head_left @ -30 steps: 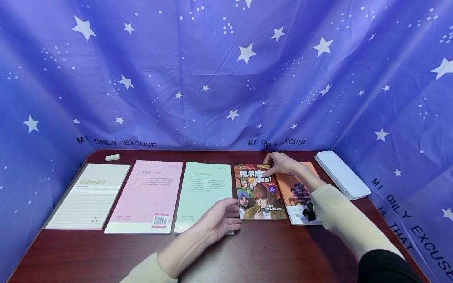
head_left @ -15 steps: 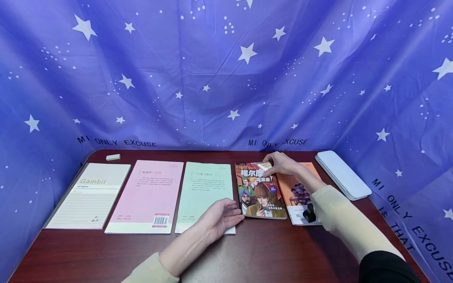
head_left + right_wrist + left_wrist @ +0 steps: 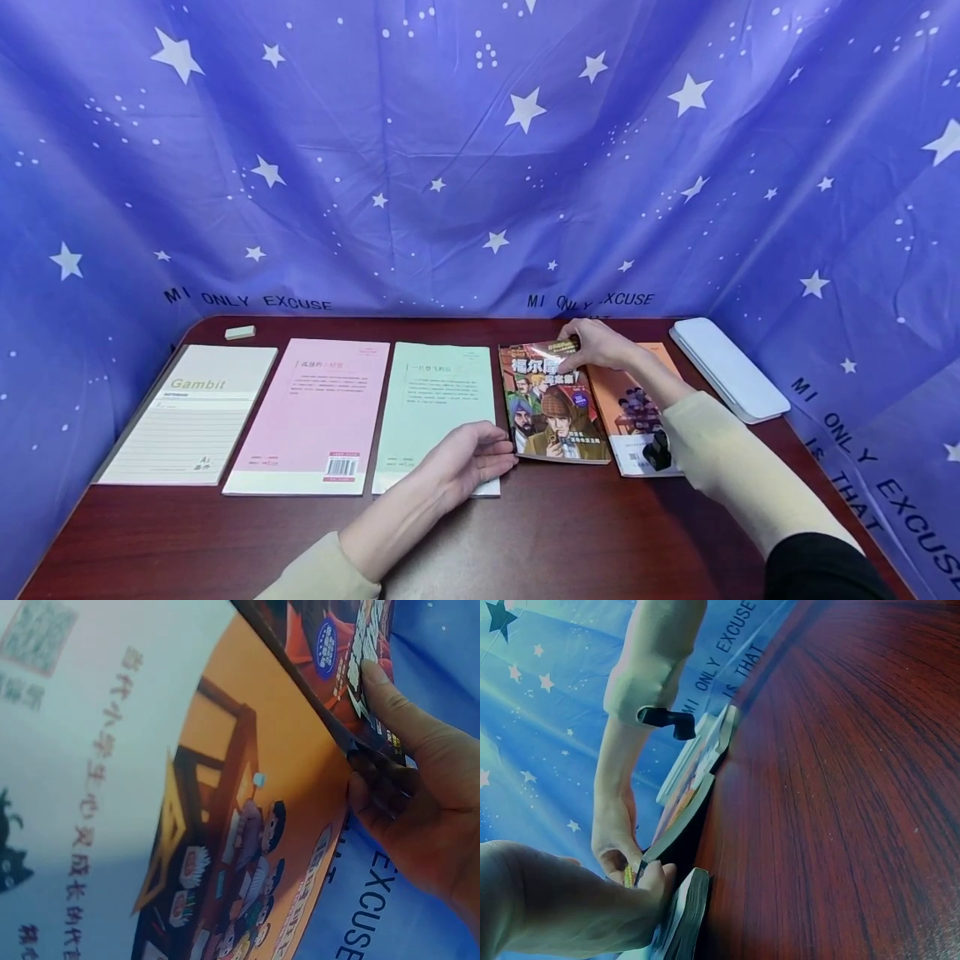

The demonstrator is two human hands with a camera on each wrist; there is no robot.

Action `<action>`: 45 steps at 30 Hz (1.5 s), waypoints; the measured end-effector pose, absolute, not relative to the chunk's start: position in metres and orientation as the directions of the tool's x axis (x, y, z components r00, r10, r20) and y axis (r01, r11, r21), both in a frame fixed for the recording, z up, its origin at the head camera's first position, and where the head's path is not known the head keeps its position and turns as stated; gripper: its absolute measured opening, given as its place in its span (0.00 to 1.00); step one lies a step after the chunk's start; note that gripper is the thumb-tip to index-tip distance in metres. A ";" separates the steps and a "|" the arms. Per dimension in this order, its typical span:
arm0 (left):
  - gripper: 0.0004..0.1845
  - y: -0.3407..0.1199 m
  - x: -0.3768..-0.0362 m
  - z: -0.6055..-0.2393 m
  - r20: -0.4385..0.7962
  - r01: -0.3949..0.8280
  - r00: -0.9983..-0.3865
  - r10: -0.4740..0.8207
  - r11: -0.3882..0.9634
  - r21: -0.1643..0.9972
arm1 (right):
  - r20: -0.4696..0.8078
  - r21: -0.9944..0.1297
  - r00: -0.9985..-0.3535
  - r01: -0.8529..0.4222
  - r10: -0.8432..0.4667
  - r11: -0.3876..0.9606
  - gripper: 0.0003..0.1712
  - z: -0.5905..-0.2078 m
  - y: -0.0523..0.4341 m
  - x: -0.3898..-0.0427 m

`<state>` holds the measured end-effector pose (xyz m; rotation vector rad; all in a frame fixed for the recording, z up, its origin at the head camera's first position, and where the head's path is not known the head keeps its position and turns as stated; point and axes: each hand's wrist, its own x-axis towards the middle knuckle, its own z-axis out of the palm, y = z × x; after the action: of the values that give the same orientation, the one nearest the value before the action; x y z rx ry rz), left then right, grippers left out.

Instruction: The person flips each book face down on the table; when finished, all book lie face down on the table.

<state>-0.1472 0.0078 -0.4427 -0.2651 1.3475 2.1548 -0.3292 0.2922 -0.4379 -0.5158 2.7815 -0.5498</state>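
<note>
A detective comic book (image 3: 551, 400) lies fourth in a row of books on the dark red table (image 3: 570, 533). My right hand (image 3: 592, 346) pinches its far right corner, thumb on the cover and fingers underneath, and that corner is raised off the orange book (image 3: 633, 400) beneath it. In the right wrist view the thumb (image 3: 390, 705) presses the comic cover (image 3: 352, 645) above the orange book (image 3: 225, 817). My left hand (image 3: 468, 458) rests with relaxed fingers at the comic's near left corner, over the mint green book (image 3: 438, 408). In the left wrist view the left hand (image 3: 649, 889) touches the book's edge.
A pink book (image 3: 315, 412) and a cream Gambit notebook (image 3: 195, 412) lie further left. A white eraser (image 3: 239, 332) sits at the far left corner, a white flat case (image 3: 727, 367) at the far right. Blue star-patterned cloth (image 3: 480, 150) walls the table in.
My right hand has lifted the comic's far corner higher, so the book tilts up off the orange book. My left hand has slid slightly right to the comic's near corner.
</note>
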 end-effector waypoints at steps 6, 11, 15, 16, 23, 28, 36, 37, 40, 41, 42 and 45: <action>0.16 0.008 -0.147 -0.442 -0.447 -0.566 -0.816 0.366 -0.354 0.744 | -0.213 -0.413 -0.894 -0.282 -0.393 0.866 0.34 -0.438 0.290 -0.330; 0.13 0.007 -0.148 -0.442 -0.439 -0.563 -0.820 0.366 -0.378 0.735 | -0.202 -0.407 -0.889 -0.305 -0.411 0.861 0.32 -0.436 0.288 -0.330; 0.14 0.006 -0.148 -0.443 -0.428 -0.560 -0.819 0.383 -0.373 0.739 | -0.209 -0.441 -0.877 -0.310 -0.432 0.842 0.31 -0.432 0.289 -0.330; 0.15 0.006 -0.148 -0.443 -0.422 -0.557 -0.820 0.387 -0.368 0.744 | -0.210 -0.456 -0.876 -0.305 -0.434 0.836 0.30 -0.431 0.290 -0.330; 0.27 0.004 -0.149 -0.441 -0.367 -0.515 -0.840 0.400 -0.375 0.771 | -0.258 -0.647 -0.873 -0.161 -0.413 0.745 0.28 -0.420 0.300 -0.328; 0.28 -0.001 -0.157 -0.435 -0.329 -0.490 -0.851 0.409 -0.395 0.777 | -0.313 -0.761 -0.864 -0.021 -0.395 0.649 0.30 -0.411 0.305 -0.326; 0.25 -0.028 -0.173 -0.412 -0.330 -0.452 -0.887 0.324 -0.459 0.765 | -0.310 -0.873 -0.860 0.088 -0.405 0.480 0.29 -0.393 0.314 -0.311; 0.25 -0.033 -0.175 -0.408 -0.327 -0.444 -0.891 0.315 -0.455 0.772 | -0.311 -0.895 -0.858 0.119 -0.409 0.430 0.29 -0.391 0.314 -0.309; 0.23 -0.050 -0.183 -0.399 -0.320 -0.411 -0.908 0.272 -0.416 0.811 | -0.285 -0.944 -0.845 0.164 -0.453 0.286 0.30 -0.384 0.313 -0.302; 0.23 -0.055 -0.186 -0.397 -0.319 -0.399 -0.913 0.253 -0.395 0.828 | -0.268 -0.955 -0.841 0.168 -0.471 0.243 0.30 -0.382 0.312 -0.300; 0.22 -0.061 -0.188 -0.394 -0.317 -0.387 -0.919 0.236 -0.374 0.843 | -0.252 -0.964 -0.839 0.174 -0.482 0.201 0.30 -0.381 0.311 -0.298; 0.20 -0.075 -0.196 -0.388 -0.310 -0.360 -0.929 0.201 -0.306 0.881 | -0.207 -0.978 -0.836 0.174 -0.509 0.113 0.31 -0.377 0.305 -0.291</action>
<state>-0.1962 -0.0747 -0.3885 -0.2003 1.5956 2.2818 -0.2914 0.3049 -0.3774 -0.3242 1.8931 -1.7741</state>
